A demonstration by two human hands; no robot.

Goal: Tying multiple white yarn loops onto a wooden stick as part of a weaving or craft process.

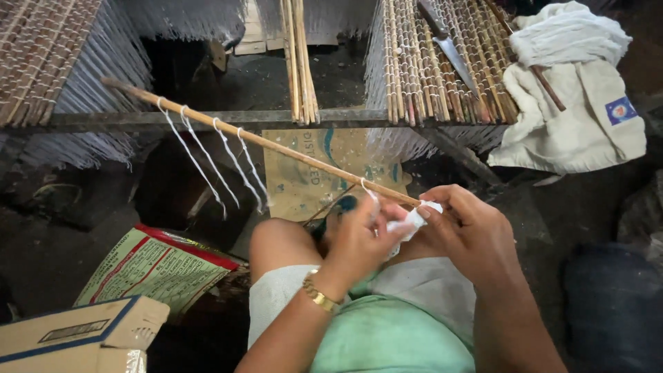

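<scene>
Your right hand [469, 231] pinches the near end of the long bamboo stick [262, 141], which runs away up-left, while your left hand [359, 238], closer along it, seems closed on the white thread [413, 220] at that end.

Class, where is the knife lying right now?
In the head view, upper right: the knife lies on the mat of bamboo sticks, left of the white cloths.

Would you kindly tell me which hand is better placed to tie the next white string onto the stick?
The left hand: its fingers pinch the loose string at the stick. The right hand grips the stick's near end with white wadding, steadying it.
</scene>
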